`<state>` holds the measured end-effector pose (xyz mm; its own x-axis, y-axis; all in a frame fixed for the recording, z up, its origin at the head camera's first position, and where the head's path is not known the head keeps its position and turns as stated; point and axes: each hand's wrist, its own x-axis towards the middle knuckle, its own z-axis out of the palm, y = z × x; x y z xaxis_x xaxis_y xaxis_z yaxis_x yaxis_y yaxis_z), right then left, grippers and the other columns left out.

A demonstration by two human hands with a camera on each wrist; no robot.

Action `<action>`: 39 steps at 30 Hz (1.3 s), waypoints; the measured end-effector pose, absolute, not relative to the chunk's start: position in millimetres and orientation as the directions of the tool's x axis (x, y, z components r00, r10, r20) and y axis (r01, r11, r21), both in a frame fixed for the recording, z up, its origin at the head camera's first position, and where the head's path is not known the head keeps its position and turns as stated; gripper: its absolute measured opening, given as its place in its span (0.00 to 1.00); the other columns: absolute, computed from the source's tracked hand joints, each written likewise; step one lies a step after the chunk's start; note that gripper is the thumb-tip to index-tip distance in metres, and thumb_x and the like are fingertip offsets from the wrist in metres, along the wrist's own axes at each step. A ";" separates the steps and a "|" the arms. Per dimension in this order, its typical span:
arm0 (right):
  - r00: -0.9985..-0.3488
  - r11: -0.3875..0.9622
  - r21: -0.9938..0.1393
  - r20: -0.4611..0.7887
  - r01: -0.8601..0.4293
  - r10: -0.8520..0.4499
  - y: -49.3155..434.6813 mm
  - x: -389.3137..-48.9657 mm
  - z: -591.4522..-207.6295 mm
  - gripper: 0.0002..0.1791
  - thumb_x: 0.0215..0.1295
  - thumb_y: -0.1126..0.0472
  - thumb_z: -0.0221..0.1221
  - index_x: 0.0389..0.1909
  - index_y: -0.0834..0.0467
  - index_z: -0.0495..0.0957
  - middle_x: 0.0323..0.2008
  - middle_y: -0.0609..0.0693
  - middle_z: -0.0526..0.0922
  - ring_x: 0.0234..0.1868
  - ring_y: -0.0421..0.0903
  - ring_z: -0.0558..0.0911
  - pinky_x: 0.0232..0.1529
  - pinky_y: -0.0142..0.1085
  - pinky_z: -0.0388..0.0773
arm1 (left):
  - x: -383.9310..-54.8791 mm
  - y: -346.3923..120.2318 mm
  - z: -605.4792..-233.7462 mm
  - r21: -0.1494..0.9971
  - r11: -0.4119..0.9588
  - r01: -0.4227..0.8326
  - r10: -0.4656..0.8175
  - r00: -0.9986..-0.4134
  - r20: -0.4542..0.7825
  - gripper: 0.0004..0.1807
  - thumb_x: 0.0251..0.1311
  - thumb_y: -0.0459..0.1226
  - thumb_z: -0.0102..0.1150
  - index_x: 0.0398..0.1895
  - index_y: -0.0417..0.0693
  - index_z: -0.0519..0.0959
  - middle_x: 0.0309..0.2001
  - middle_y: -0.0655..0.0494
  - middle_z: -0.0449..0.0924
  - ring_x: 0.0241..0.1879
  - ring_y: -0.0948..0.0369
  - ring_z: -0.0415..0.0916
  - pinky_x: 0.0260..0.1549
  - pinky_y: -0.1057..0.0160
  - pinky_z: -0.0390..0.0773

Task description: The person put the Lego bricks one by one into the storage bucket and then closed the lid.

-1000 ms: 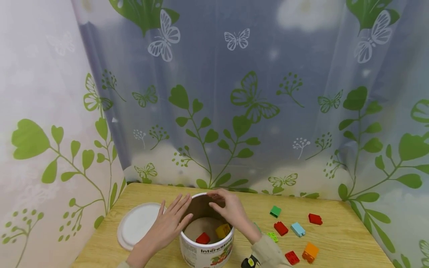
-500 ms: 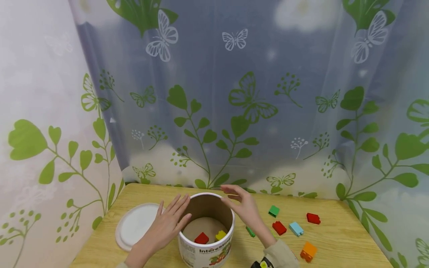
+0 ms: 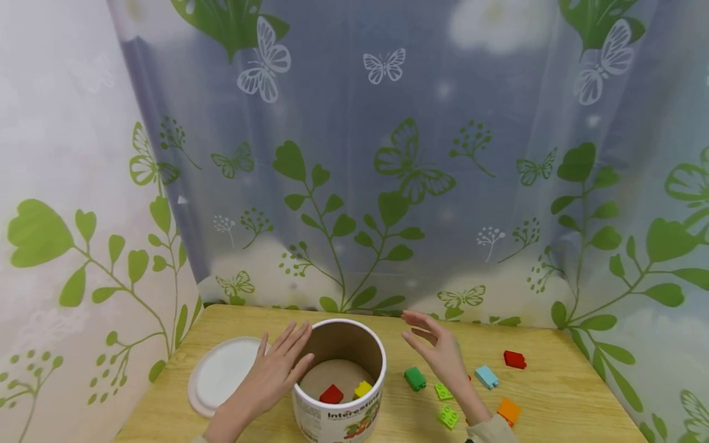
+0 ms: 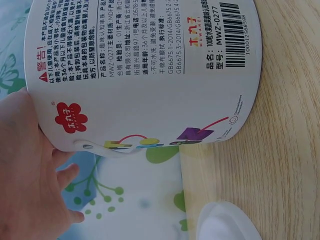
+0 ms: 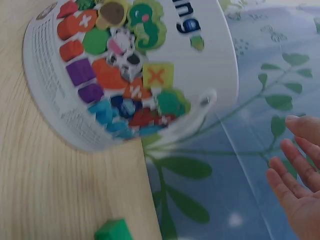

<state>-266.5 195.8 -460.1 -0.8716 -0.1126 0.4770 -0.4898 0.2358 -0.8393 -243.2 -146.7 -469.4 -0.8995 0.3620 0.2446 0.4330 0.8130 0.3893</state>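
Observation:
A white round bucket [image 3: 339, 411] with printed sides stands at the table's front, its top uncovered. On its floor lie a red building block [image 3: 332, 394] and a yellow building block [image 3: 363, 389]. My left hand [image 3: 279, 366] is at the bucket's left rim, fingers spread and straight; the left wrist view shows it beside the bucket's wall [image 4: 145, 100]. My right hand [image 3: 440, 357] is in the air right of the bucket, fingers loosely bent and nothing in them. Below it are a green block [image 3: 415, 378] and two lime-green blocks [image 3: 443, 392].
The white round lid [image 3: 224, 375] lies on the table left of the bucket, partly behind my left forearm. To the right are a light blue block [image 3: 487, 376], a red block [image 3: 515, 359] and an orange block [image 3: 508, 411]. A patterned curtain [image 3: 354, 184] hangs behind the table.
My right hand has moved from the bucket's rim out to the right. The yellow block has settled lower in the bucket. My left hand has stayed at the rim.

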 end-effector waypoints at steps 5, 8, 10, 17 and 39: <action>-0.895 0.244 -0.863 0.443 -0.443 -0.057 218.4 -262.3 -470.5 0.23 0.67 0.63 0.66 0.63 0.62 0.78 0.59 0.61 0.81 0.58 0.42 0.82 0.56 0.29 0.79 | -242.4 -148.3 -469.7 0.389 0.815 0.429 0.358 -0.901 0.244 0.34 0.78 0.55 0.42 0.81 0.53 0.57 0.80 0.57 0.54 0.80 0.51 0.46 0.73 0.31 0.34; -0.917 0.248 -0.886 0.398 -0.393 -0.032 230.9 -257.4 -473.5 0.24 0.68 0.61 0.66 0.64 0.61 0.77 0.60 0.62 0.80 0.56 0.33 0.80 0.55 0.26 0.78 | -241.9 -149.0 -470.0 0.382 0.818 0.431 0.355 -0.900 0.254 0.34 0.78 0.55 0.42 0.80 0.53 0.58 0.80 0.58 0.54 0.80 0.51 0.47 0.73 0.31 0.35; -0.929 0.247 -0.899 0.369 -0.361 -0.012 239.2 -253.9 -475.2 0.25 0.68 0.61 0.66 0.65 0.61 0.77 0.61 0.62 0.80 0.55 0.30 0.79 0.54 0.25 0.78 | -241.8 -149.2 -470.4 0.379 0.819 0.431 0.354 -0.899 0.259 0.34 0.78 0.55 0.42 0.80 0.53 0.58 0.80 0.59 0.54 0.80 0.51 0.47 0.73 0.32 0.35; -0.946 0.296 -0.906 0.324 -0.301 0.030 270.9 -242.6 -486.8 0.24 0.69 0.62 0.65 0.64 0.62 0.77 0.59 0.58 0.82 0.53 0.28 0.80 0.52 0.25 0.79 | -242.0 -148.1 -471.4 0.383 0.814 0.438 0.352 -0.895 0.275 0.33 0.78 0.55 0.42 0.80 0.52 0.59 0.79 0.58 0.55 0.79 0.50 0.48 0.73 0.31 0.36; -0.991 0.684 -0.719 0.129 -0.124 -0.044 376.7 -198.9 -517.7 0.24 0.63 0.60 0.70 0.58 0.64 0.80 0.55 0.59 0.84 0.51 0.34 0.81 0.50 0.37 0.84 | -243.8 -147.0 -470.4 0.413 0.808 0.421 0.356 -0.906 0.227 0.34 0.78 0.56 0.41 0.81 0.55 0.57 0.80 0.59 0.53 0.80 0.52 0.46 0.72 0.31 0.35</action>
